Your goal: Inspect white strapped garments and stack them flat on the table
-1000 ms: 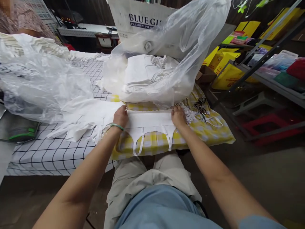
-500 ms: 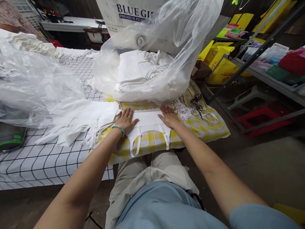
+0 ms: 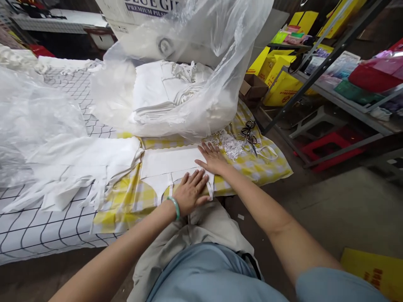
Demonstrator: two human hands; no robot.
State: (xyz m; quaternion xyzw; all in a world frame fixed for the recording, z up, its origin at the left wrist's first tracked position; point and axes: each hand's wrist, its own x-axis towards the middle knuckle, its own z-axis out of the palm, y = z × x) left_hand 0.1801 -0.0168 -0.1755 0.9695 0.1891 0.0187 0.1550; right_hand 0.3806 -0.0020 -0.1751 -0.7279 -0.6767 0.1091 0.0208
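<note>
A white strappy camisole [image 3: 173,158] lies flat on the yellow checked cloth [image 3: 118,209], its straps toward me. My left hand [image 3: 191,192], with a green bangle on the wrist, rests with fingers spread over the camisole's near edge by the straps. On the garment's right end lies my right hand [image 3: 212,158], palm down, fingers stretched out. The two hands are close together, and part of the straps is hidden beneath them. To the left, more white garments [image 3: 85,157] lie in a loose layered pile.
A clear plastic bag [image 3: 217,100] holds a stack of folded white garments [image 3: 166,90] behind the camisole. White thread scraps [image 3: 232,144] and scissors [image 3: 249,136] lie at the right. A metal shelf rack [image 3: 327,63] stands right of the table, with a red stool [image 3: 333,149] underneath.
My left hand has moved from the camisole's left end rightward and nearer to me, over the straps. My right hand stays on the right end. The view has shifted to the right.
</note>
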